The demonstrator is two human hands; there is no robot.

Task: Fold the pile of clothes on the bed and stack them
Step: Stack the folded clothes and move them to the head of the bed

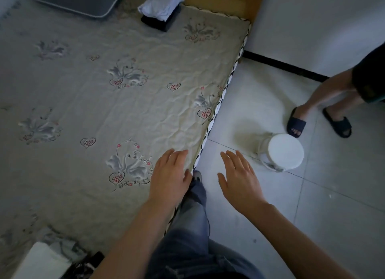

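Where swans sit, bedsheet (129, 103) reads "Best day".

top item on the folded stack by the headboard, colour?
White or very pale blue; the top garment lies on a black folded one. Head view.
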